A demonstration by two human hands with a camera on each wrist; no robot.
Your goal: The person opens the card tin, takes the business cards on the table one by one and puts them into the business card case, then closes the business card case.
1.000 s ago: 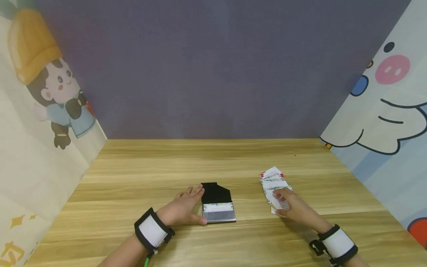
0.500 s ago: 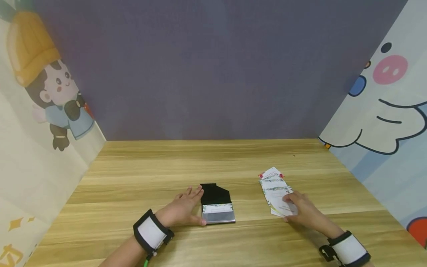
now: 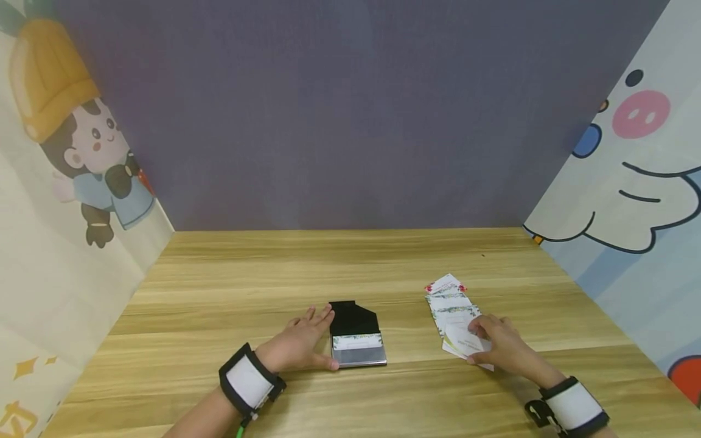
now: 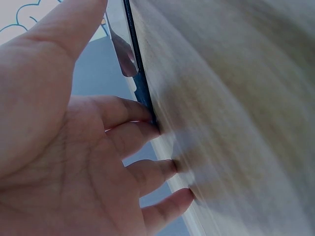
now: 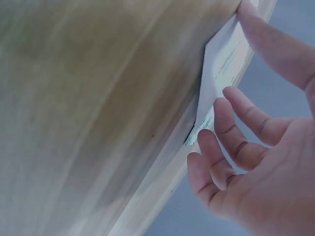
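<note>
An opened business card case (image 3: 358, 356), metal with a black inside, lies on the table with a card (image 3: 357, 342) showing in it. My left hand (image 3: 298, 347) rests at its left side, fingers straight, fingertips and thumb touching its edge. To the right lies a fanned row of printed business cards (image 3: 449, 301). My right hand (image 3: 504, 347) pinches the nearest card (image 3: 464, 342) between thumb and fingers, at its right end. In the right wrist view this white card (image 5: 216, 64) lies low over the table, thumb at its edge.
The wooden table (image 3: 263, 267) runs back to a grey-purple wall panel (image 3: 350, 121). Cartoon-printed cloths (image 3: 126, 255) stand along both sides. Bare wood lies between the case and the cards.
My right hand has moved right, and the nearest card has slid toward the lower right, out from the row. The left hand and the case have stayed in place.
</note>
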